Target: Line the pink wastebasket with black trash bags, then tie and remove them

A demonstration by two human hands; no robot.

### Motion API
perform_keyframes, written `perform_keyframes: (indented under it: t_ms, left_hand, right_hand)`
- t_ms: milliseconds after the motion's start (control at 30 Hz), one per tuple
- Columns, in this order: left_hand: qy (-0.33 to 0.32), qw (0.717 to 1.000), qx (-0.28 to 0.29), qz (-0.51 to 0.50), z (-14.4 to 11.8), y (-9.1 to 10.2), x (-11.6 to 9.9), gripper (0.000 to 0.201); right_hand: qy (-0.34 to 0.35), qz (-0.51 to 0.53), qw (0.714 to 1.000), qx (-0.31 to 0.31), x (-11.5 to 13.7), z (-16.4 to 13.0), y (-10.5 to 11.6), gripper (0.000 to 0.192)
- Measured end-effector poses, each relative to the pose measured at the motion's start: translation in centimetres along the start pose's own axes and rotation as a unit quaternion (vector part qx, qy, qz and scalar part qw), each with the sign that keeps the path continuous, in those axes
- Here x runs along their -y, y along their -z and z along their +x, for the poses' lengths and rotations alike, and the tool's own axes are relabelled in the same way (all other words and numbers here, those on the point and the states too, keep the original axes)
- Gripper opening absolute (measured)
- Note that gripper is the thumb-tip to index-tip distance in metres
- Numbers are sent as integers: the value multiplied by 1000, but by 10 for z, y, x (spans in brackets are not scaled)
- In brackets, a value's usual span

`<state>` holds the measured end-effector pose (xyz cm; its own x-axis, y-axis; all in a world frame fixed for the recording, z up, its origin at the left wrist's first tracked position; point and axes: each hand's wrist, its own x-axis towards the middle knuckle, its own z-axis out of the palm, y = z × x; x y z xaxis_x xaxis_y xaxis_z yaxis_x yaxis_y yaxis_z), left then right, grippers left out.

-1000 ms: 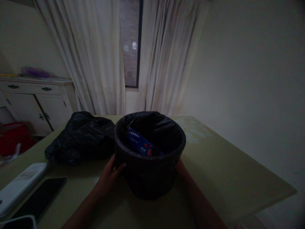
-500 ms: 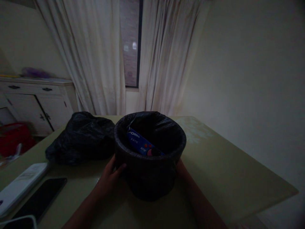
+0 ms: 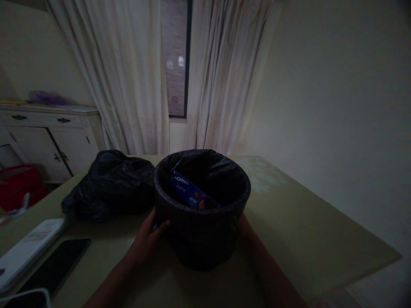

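While my left hand (image 3: 148,236) and right hand (image 3: 244,227) clasp the sides of the round black bag-lined bin (image 3: 201,209) standing mid-bench, I judge I'm steadying it, and lifting needs even grip.

Dim, underexposed room, faint daylight through the window (image 3: 175,60) between pale curtains (image 3: 128,77), dark bin (image 3: 201,205) nearly featureless, hands in shadow, corners vignetted, wide-angle bending at edges, soft grainy detail
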<state>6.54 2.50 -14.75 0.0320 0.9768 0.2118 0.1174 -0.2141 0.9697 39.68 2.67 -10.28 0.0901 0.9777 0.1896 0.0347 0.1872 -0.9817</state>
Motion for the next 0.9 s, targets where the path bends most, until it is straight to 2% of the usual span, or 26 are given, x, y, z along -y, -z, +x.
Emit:
perform_keyframes:
  t_ms: [67, 233, 467, 733, 900]
  left_hand:
    - [0, 1000, 3, 0, 0, 0, 0, 90]
    - [-11, 1000, 7, -4, 0, 0, 2, 88]
    - [-16, 1000, 13, 16, 0, 2, 8, 85]
    - [-25, 999, 20, 36, 1, 2, 5, 83]
    - [-22, 999, 13, 38, 0, 2, 0, 89]
  right_hand:
    - [-14, 17, 999, 28, -1, 0, 0, 48]
    - [-16, 20, 999, 27, -3, 1, 0, 56]
    - [0, 16, 998, 61, 4, 1, -2, 67]
    - [3, -21, 999, 31, -10, 6, 5, 62]
    - [-4, -20, 1000, 23, -20, 7, 9, 61]
